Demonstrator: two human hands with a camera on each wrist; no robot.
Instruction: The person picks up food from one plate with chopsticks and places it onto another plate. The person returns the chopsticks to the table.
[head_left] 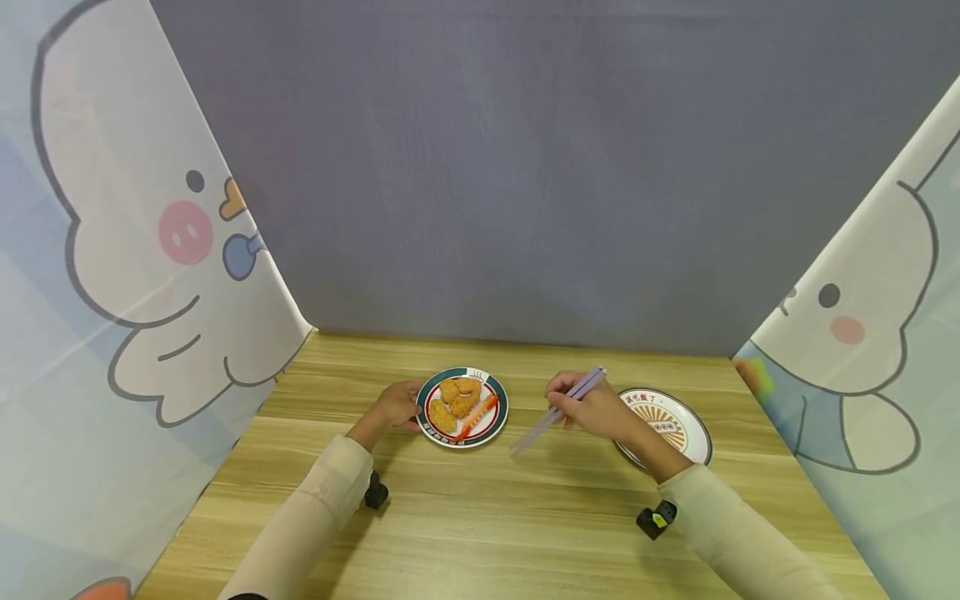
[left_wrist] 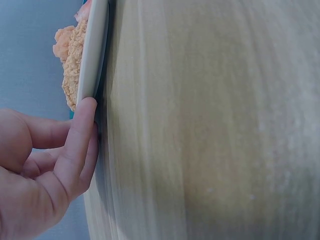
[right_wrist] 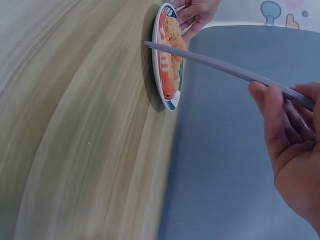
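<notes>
At the centre of the table is a round plate (head_left: 495,427) with a dark green rim. On it lie several golden fried pieces (head_left: 442,417) and a red-orange strip with pale stripes (head_left: 480,414). My left hand (head_left: 397,406) pinches the plate's left edge, as its fingers (left_wrist: 80,135) show in the left wrist view. Light purple chopsticks (head_left: 551,417) are held in my right hand (head_left: 592,408). Their tips, close together, point down and left, just right of the plate, with nothing between them. In the right wrist view the chopsticks (right_wrist: 215,62) cross in front of the food.
A white oval plate (head_left: 697,429) with a printed sunburst and red characters sits on the right, partly hidden by my right forearm. The wooden table (head_left: 480,525) ends at a grey back panel (head_left: 510,183). Cartoon-printed panels (head_left: 97,250) stand on both sides.
</notes>
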